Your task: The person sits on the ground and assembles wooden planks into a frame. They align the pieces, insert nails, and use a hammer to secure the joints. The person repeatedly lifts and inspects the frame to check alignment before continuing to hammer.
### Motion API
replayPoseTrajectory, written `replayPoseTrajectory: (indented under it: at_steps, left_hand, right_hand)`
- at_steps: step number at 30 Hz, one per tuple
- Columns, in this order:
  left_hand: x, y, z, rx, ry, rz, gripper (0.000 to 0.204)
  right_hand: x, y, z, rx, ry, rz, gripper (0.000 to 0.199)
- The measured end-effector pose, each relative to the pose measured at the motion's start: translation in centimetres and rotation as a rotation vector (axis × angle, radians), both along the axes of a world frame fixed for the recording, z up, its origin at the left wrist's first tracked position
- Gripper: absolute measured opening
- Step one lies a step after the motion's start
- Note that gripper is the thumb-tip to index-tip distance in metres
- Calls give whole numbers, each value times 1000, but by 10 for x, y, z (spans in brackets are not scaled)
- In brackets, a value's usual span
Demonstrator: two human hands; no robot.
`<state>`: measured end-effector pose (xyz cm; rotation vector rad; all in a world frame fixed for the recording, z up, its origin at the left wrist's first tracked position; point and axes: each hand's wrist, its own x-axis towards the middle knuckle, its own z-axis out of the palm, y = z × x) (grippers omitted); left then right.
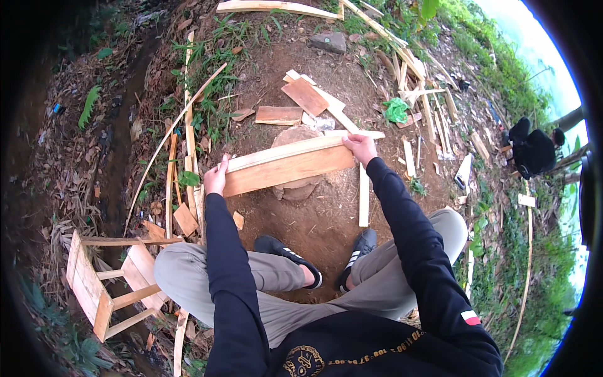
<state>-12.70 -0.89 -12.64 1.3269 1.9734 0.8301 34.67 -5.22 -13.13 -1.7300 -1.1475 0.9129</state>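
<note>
The person sits low with knees spread, two black shoes (323, 261) planted on the bare dirt (314, 220) between grey trouser legs. Both arms in black sleeves reach forward and slightly apart. The left hand (215, 178) grips the left end of a wooden frame piece (286, 165), fingers curled over its end. The right hand (360, 147) clasps the right end from above, thumb and fingers wrapped on the top edge.

The frame piece is long and pale, made of two boards joined at an angle, a narrow strip along the top and a wider, browner face below. It runs slantwise, its right end higher in the picture, and lies across a round stump (295, 160) that serves as a worktop, well ahead of the shoes.

A small wooden stool (107, 283) lies tipped over at the left. One long slat (363, 195) lies on the dirt beside the stump. Beyond the stump lie three short offcuts (295, 103), then a grey stone (327, 41). Another person in black (534, 151) crouches far to the right.
</note>
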Motion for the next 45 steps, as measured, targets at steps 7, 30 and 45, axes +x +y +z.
replayPoseTrajectory:
  at_steps: [7,30,45]
  left_hand:
    - [-8,-6,10,21,-181,58,65]
    - [-72,22,22,-254,-110,84,70]
    - [-13,47,68,-248,629,-23,68]
  right_hand:
    - [-36,-14,28,112,-157,-144,29]
    - [-66,4,32,37,17,131,30]
    - [-40,31,52,-121,-387,351,26]
